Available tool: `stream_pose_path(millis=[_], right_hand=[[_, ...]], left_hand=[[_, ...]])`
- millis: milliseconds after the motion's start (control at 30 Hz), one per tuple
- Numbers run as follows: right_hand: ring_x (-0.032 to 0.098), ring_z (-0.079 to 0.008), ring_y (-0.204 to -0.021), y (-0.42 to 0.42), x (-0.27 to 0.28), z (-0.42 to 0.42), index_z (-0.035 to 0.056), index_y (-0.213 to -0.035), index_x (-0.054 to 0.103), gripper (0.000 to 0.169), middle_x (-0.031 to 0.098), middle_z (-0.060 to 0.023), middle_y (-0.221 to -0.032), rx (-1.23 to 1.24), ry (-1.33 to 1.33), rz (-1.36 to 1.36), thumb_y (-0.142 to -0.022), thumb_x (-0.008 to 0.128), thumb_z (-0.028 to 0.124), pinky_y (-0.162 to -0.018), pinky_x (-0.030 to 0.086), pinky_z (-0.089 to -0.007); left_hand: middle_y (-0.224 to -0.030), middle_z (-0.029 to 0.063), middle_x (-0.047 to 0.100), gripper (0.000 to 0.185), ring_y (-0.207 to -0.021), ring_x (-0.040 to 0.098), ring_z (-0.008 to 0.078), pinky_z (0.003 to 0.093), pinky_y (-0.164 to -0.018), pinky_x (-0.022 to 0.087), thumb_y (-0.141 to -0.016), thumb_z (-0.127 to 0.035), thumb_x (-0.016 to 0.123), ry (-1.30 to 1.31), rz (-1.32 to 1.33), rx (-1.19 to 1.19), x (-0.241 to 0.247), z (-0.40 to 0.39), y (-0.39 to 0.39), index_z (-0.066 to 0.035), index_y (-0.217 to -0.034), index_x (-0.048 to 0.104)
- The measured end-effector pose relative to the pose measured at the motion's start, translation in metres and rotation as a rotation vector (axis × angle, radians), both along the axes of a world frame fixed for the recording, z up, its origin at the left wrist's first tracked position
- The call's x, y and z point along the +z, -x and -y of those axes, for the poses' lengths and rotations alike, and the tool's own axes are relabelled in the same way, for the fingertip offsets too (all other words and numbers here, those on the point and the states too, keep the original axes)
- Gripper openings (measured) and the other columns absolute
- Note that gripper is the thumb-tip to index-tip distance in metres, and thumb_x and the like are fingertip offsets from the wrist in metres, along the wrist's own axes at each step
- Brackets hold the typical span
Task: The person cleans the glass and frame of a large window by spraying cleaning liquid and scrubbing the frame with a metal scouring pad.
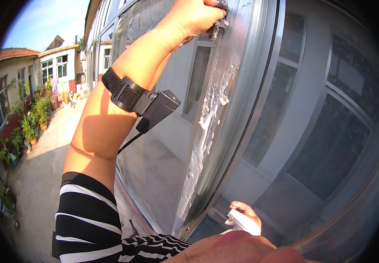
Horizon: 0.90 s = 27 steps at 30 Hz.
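Observation:
My left hand (199,16) is at the top centre, its fingers pinching a dark metallic scouring pad (219,23) against an aluminium door or window frame post (229,65). Its raised forearm wears a black strap with a black device (158,110). White foam (206,128) runs down the post below the pad, in a long uneven streak. At the lower right, my right hand (255,218) is wrapped around a spray bottle with a white trigger head (242,222); the bottle's body is mostly hidden. The hand is close to the post's lower end.
Large glass panes (156,148) stand left of the post. More glass, with reflections of windows (331,144), fills the right. A concrete yard path (48,164) runs along the left, lined with potted plants (29,130). Low buildings (56,62) stand beyond.

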State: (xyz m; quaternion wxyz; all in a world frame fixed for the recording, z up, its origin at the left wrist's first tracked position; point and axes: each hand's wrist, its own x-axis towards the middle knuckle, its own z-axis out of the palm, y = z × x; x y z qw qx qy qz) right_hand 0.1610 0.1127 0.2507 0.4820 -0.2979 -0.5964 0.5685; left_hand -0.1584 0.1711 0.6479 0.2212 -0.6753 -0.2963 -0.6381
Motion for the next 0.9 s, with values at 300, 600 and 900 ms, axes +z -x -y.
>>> stream_pose_path(millis=[300,600,900], right_hand=[[0.068,-0.0260,-0.090,-0.011,-0.014,-0.012,-0.0084,-0.103,0.070,0.044,0.055,-0.0229,-0.131,0.141,-0.552,0.011,-0.075,0.075,0.025,-0.082,0.054,-0.0361],[0.068,-0.0257,-0.089,-0.006,0.024,-0.001,-0.0067,-0.099,0.071,0.043,0.057,-0.0239,-0.129,0.185,-0.560,0.117,-0.074,0.075,0.029,-0.082,0.053,-0.0357],[0.068,-0.0264,-0.092,-0.007,0.014,0.001,-0.0062,-0.098,0.071,0.041,0.057,-0.0238,-0.130,0.157,-0.493,0.059,-0.076,0.074,0.029,-0.084,0.053,-0.0366]], left_hand=[[-0.067,0.0100,0.065,0.005,-0.058,0.063,0.0161,0.0310,-0.050,0.049,-0.084,-0.002,0.067,0.196,0.055,-0.351,-0.041,0.019,-0.004,0.002,-0.082,0.066],[-0.069,0.0105,0.067,0.009,-0.061,0.062,0.0175,0.0322,-0.060,0.050,-0.081,-0.008,0.069,0.005,0.021,-0.029,-0.092,0.007,-0.015,0.000,-0.081,0.066],[-0.066,0.0088,0.066,0.009,-0.060,0.061,0.0149,0.0325,-0.058,0.049,-0.081,-0.010,0.069,0.103,0.043,-0.030,-0.094,0.011,-0.018,-0.001,-0.081,0.067]])
